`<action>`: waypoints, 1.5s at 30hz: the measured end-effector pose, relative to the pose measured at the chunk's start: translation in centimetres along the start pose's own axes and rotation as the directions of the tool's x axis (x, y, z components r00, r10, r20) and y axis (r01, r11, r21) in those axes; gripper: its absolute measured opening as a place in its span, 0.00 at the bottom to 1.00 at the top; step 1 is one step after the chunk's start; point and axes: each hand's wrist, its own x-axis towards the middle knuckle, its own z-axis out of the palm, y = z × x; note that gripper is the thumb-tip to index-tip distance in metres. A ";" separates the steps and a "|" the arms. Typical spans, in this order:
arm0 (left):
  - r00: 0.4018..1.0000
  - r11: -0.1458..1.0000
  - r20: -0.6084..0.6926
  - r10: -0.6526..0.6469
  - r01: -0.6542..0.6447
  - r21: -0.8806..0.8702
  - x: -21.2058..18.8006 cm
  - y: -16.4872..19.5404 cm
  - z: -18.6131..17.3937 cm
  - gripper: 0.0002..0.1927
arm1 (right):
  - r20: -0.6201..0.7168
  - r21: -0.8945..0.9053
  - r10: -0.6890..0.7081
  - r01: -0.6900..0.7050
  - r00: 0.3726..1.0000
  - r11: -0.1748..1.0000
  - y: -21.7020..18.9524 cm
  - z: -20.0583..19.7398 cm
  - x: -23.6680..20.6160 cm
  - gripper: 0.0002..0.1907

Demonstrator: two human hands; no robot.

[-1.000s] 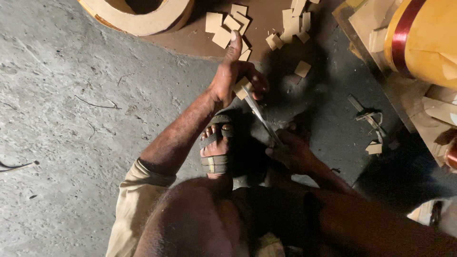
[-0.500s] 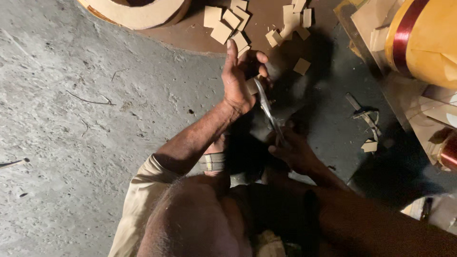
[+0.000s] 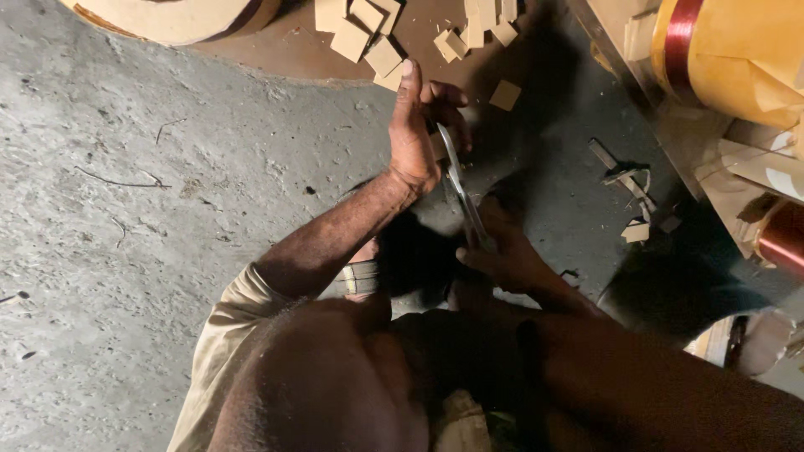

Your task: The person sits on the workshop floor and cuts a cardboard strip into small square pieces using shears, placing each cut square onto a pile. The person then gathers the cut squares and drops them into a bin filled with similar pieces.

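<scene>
Concrete floor (image 3: 126, 251), grey and gritty. Beside the card squares (image 3: 377, 38), left hand (image 3: 416, 134) pinches card; right hand (image 3: 502, 255) grips scissors (image 3: 459, 188).

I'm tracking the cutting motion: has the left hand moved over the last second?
Yes. The left hand has moved up toward the pile of cardboard squares; its fingertips now almost reach the nearest square.

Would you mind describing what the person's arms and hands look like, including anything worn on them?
Both hands, left hand and right hand, are bare, with no gloves, and no rings or watch show. The left arm has a short beige sleeve ending above the elbow. The right arm lies in shadow; its sleeve cannot be made out.
</scene>
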 end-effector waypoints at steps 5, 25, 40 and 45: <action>0.998 0.999 -0.045 0.031 -0.030 0.034 -0.1 -0.5 0.0 0.40 | 0.097 0.311 0.525 -0.527 0.845 0.791 2.5 0.1 -0.3 0.45; 0.998 0.996 0.016 -0.060 0.059 0.066 0.5 0.6 -2.9 0.41 | 0.069 -0.212 0.358 -0.337 0.931 0.917 2.1 3.5 3.2 0.54; 1.000 0.990 0.012 0.002 -0.004 0.144 1.0 -0.6 -4.5 0.40 | 0.257 -0.001 0.505 -0.522 0.824 0.853 -1.1 3.0 3.6 0.56; 0.994 0.994 -0.054 -0.093 0.095 0.051 1.0 -0.1 -4.8 0.39 | 0.327 0.039 0.453 -0.491 0.829 0.870 0.3 3.1 3.1 0.57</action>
